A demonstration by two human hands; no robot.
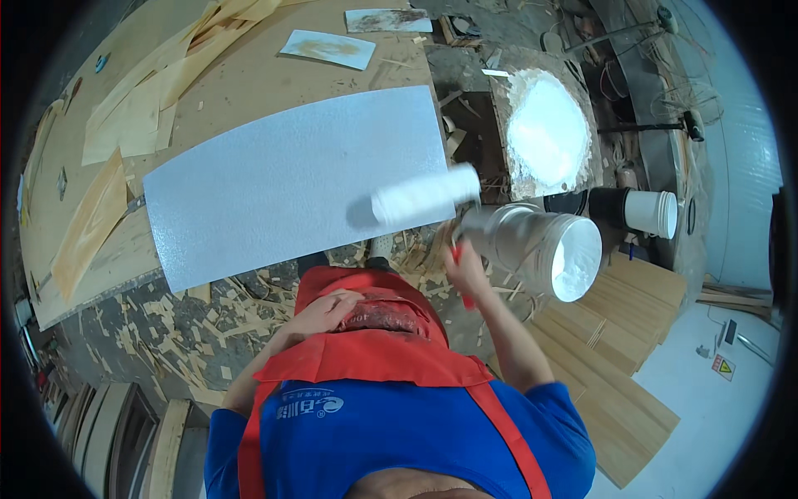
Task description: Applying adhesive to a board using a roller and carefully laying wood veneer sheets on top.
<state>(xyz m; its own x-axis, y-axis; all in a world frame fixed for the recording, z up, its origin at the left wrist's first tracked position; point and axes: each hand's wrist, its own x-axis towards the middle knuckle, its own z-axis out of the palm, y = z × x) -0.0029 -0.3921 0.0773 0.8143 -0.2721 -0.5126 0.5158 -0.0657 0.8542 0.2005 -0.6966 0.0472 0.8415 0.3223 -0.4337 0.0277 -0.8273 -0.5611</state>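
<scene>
My right hand [468, 273] is wrapped round the red handle of a paint roller. Its thick white sleeve [422, 196], a little blurred, hangs over the right end of a large pale panel [291, 187]. A shadow falls on the panel at the sleeve's left; whether the two touch, I cannot tell. The panel's surface has a wet-looking, textured sheen. Against the front of my red apron [374, 362] rests my left hand [331, 311], fingers stretched out and holding nothing. A bucket [524, 254] coated in white stands just right of my right hand.
Yellowish veneer sheets [137, 116] lie on the workbench [241, 75], with a stained white board [328, 49] at its far side. A white mound [549, 129] covers a board at the right. Wooden planks [619, 349] are stacked lower right. Wood scraps [208, 345] litter the floor.
</scene>
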